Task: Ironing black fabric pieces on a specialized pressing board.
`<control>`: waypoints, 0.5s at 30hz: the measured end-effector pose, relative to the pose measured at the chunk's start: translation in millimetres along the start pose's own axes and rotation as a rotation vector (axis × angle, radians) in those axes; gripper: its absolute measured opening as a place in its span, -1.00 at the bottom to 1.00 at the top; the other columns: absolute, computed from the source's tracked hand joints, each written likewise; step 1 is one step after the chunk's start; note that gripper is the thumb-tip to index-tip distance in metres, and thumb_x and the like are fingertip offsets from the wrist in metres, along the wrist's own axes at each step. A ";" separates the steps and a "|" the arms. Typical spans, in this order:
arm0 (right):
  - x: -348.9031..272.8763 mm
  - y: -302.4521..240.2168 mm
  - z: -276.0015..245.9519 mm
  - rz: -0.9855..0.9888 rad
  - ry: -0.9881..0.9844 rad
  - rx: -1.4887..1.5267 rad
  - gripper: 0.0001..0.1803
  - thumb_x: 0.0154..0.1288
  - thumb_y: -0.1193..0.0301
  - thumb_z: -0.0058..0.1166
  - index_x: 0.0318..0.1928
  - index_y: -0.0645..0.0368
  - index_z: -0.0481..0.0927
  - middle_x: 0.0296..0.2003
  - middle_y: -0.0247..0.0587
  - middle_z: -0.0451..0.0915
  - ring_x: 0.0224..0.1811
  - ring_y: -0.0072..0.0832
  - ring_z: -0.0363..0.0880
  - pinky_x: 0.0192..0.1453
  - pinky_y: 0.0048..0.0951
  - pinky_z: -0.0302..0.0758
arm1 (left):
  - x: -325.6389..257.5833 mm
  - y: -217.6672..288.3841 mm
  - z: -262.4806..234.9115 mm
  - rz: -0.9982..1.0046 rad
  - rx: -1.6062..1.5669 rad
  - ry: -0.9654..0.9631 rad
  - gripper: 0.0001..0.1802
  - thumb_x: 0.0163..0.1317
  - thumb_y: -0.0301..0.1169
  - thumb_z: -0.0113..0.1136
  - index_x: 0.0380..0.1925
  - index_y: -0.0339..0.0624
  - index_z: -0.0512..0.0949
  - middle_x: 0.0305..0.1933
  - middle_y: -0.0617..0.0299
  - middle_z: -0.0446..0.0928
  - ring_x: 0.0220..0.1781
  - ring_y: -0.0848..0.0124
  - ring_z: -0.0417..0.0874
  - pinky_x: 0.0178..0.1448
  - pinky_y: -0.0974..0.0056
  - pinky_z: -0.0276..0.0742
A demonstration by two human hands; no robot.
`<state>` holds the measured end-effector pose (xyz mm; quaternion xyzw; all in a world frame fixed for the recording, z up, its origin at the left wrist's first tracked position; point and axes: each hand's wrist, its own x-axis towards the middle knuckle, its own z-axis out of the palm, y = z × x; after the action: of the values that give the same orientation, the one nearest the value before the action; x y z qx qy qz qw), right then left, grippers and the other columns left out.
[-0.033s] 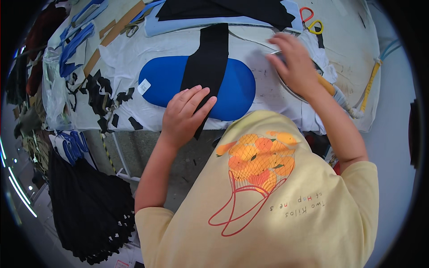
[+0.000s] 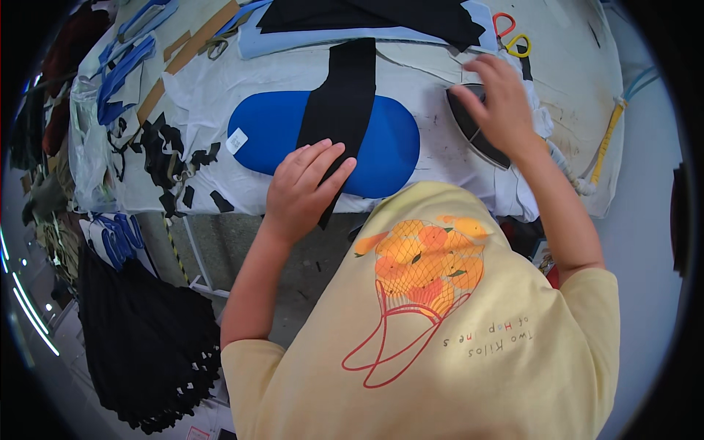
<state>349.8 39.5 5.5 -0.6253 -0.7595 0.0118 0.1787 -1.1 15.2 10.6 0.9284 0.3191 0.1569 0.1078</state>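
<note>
Left hand (image 2: 304,192) fingers flat on black strip (image 2: 345,95); right hand (image 2: 497,99) fingers loosely touching iron (image 2: 480,132)

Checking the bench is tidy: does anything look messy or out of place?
Yes: small black fabric offcuts lie scattered over the white table cover's left edge. The black fabric strip lies straight across the blue oval pad.

Matt black cloth strip (image 2: 345,95) over a smooth blue pressing pad (image 2: 271,136), slightly sheeny. White cloth table cover (image 2: 455,158), wrinkled and stained. Dark iron (image 2: 480,132) soleplate, looks like smooth metal. Glossy plastic scissor handles (image 2: 511,35).
</note>
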 end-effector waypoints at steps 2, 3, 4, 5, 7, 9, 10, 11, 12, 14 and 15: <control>-7.9 21.2 -27.9 0.198 -0.263 -0.141 -0.51 0.21 0.04 0.28 -0.11 0.22 0.59 -0.14 -0.09 0.61 -0.04 -0.15 0.57 0.02 -0.21 0.49 | -0.5 1.3 0.1 -0.015 -0.015 0.010 -0.61 0.11 -0.53 0.19 -0.03 0.03 0.66 0.14 0.22 0.56 0.21 0.22 0.57 0.18 0.10 0.51; -10.5 24.8 -35.4 0.186 -0.263 -0.143 -0.51 0.21 0.04 0.28 -0.11 0.22 0.59 -0.14 -0.09 0.61 -0.04 -0.15 0.57 0.02 -0.21 0.49 | -1.3 1.9 0.2 -0.025 -0.023 0.019 -0.61 0.10 -0.54 0.21 -0.04 0.02 0.66 0.13 0.22 0.56 0.20 0.21 0.57 0.17 0.09 0.51; -14.3 27.5 -43.0 0.336 -0.537 -0.130 -0.52 0.19 0.07 0.30 -0.12 0.23 0.58 -0.21 -0.08 0.61 -0.11 -0.13 0.58 -0.04 -0.20 0.49 | -0.7 2.3 0.4 -0.027 -0.034 0.026 -0.61 0.09 -0.54 0.22 -0.04 0.01 0.66 0.11 0.21 0.56 0.19 0.20 0.58 0.16 0.09 0.51; -16.8 32.0 -49.1 0.486 -0.810 -0.117 -0.54 0.18 0.11 0.32 -0.14 0.25 0.56 -0.29 -0.07 0.62 -0.17 -0.12 0.59 -0.09 -0.19 0.49 | -1.3 1.8 0.8 -0.028 -0.035 0.035 -0.61 0.09 -0.54 0.22 -0.04 0.01 0.66 0.11 0.21 0.56 0.19 0.20 0.58 0.16 0.09 0.51; -42.5 52.3 -35.9 0.529 -0.718 0.138 -0.60 0.18 0.21 0.32 -0.13 0.22 0.55 -0.33 -0.01 0.61 -0.24 -0.05 0.59 -0.13 -0.18 0.48 | -2.6 1.3 1.5 -0.055 -0.038 0.030 -0.63 0.09 -0.47 0.23 -0.04 0.02 0.66 0.12 0.24 0.54 0.24 0.25 0.54 0.21 0.10 0.48; -47.7 54.5 -30.0 0.502 -0.649 0.091 -0.66 0.15 0.29 0.34 -0.16 0.18 0.53 -0.32 -0.01 0.61 -0.23 -0.02 0.58 -0.13 -0.17 0.48 | -0.4 3.3 -1.0 -0.081 -0.079 0.044 -0.61 0.05 -0.51 0.27 -0.05 -0.01 0.65 0.11 0.21 0.55 0.23 0.21 0.54 0.20 0.10 0.49; -44.1 52.2 -30.0 0.474 -0.574 0.133 -0.67 0.15 0.32 0.34 -0.15 0.17 0.53 -0.32 -0.01 0.61 -0.20 -0.01 0.58 -0.13 -0.17 0.48 | 1.9 3.6 -2.7 -0.107 -0.116 0.050 -0.58 0.01 -0.54 0.32 -0.05 -0.05 0.65 0.10 0.18 0.55 0.22 0.17 0.54 0.18 0.09 0.50; -39.3 48.0 -31.7 0.447 -0.499 0.173 -0.67 0.14 0.34 0.34 -0.15 0.15 0.52 -0.31 -0.02 0.61 -0.18 -0.01 0.58 -0.13 -0.16 0.49 | 3.7 3.0 -4.0 -0.114 -0.113 0.062 -0.58 0.01 -0.54 0.32 -0.05 -0.05 0.65 0.10 0.18 0.55 0.22 0.17 0.54 0.18 0.09 0.50; -32.5 43.3 -37.9 0.436 -0.497 0.166 -0.67 0.14 0.34 0.34 -0.15 0.15 0.52 -0.31 -0.02 0.61 -0.18 -0.01 0.58 -0.13 -0.16 0.49 | 5.5 1.7 -5.2 -0.128 -0.154 0.037 -0.59 0.01 -0.53 0.32 -0.06 -0.07 0.64 0.10 0.17 0.55 0.22 0.16 0.54 0.19 0.09 0.50; -12.1 21.3 -61.2 0.345 -0.529 0.068 -0.67 0.15 0.37 0.32 -0.10 0.12 0.52 -0.27 -0.07 0.61 -0.13 -0.01 0.58 -0.12 -0.16 0.50 | 2.5 3.6 -7.3 -0.154 -0.196 0.010 -0.60 0.01 -0.53 0.33 -0.06 -0.10 0.63 0.10 0.16 0.54 0.23 0.15 0.53 0.21 0.08 0.50; -8.0 18.1 -68.6 0.131 -0.477 0.043 -0.63 0.12 0.46 0.31 -0.05 0.08 0.51 -0.10 -0.11 0.59 -0.10 -0.03 0.60 -0.11 -0.16 0.53 | 1.3 4.0 -8.0 -0.163 -0.204 0.005 -0.60 0.00 -0.52 0.33 -0.07 -0.13 0.61 0.10 0.15 0.54 0.23 0.13 0.53 0.22 0.07 0.49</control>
<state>387.8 21.8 63.2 -0.6489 -0.7375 0.1869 0.0063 -0.8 13.7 19.5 0.8832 0.3761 0.1819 0.2134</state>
